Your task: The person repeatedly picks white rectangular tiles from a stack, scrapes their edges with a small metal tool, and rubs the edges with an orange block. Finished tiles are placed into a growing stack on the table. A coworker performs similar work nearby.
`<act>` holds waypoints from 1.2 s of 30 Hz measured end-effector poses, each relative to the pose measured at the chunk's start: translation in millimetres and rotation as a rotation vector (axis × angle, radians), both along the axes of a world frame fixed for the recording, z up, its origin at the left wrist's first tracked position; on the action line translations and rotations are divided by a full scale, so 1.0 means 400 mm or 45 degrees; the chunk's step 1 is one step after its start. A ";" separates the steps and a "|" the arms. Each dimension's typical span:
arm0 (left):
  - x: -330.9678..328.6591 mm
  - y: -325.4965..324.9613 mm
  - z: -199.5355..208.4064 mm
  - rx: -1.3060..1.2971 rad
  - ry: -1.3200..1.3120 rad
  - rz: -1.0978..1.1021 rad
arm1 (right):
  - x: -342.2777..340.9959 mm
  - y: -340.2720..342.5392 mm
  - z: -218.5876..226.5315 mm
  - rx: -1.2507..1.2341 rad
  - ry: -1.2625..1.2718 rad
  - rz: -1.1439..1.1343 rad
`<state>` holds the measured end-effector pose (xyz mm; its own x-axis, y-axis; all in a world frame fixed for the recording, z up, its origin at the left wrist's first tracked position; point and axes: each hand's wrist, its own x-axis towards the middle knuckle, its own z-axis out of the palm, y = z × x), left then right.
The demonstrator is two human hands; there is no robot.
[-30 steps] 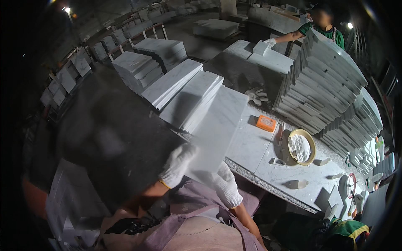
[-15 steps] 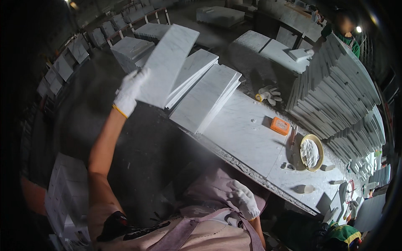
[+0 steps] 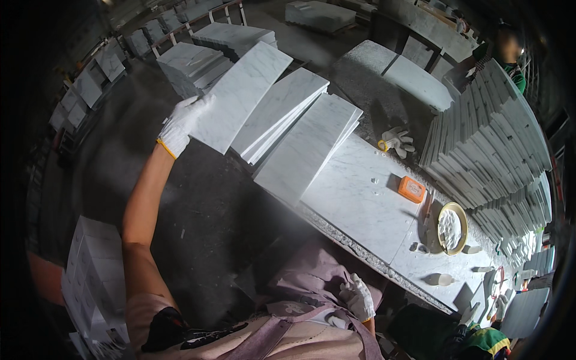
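Note:
My left hand [image 3: 181, 123], in a white knit glove with a yellow cuff, grips the near left edge of a grey-veined white marble slab [image 3: 243, 96]. The slab is held tilted in the air, left of the stacked slabs; its underside is hidden. Beside it lie two short stacks of similar slabs, a left stack [image 3: 285, 111] and a right stack [image 3: 309, 144], on the worktable [image 3: 354, 201]. My right hand [image 3: 358, 298], gloved too, is low in front of my mauve apron [image 3: 303, 270]. Its fingers are curled; what they hold, if anything, cannot be seen.
On the table are an orange box [image 3: 411, 189], a bowl of white paste [image 3: 450, 229], a small bottle [image 3: 440, 279] and a loose glove [image 3: 397, 142]. Tall slab stacks [image 3: 486, 138] stand at right. A co-worker [image 3: 510, 60] is behind them; another's green-and-yellow sleeve [image 3: 489, 339] shows lower right.
The view has shifted slightly. My left hand has drawn the held slab a little left, away from the stacks. A small slab and gloved hand have gone from the far table.

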<state>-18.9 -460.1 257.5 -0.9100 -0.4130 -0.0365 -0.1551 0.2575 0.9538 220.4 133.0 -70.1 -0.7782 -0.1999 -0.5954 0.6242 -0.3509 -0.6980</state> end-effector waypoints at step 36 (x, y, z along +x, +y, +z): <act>-0.147 0.171 0.103 -1.104 0.350 -0.255 | -0.018 0.018 0.046 -0.614 -0.234 -0.258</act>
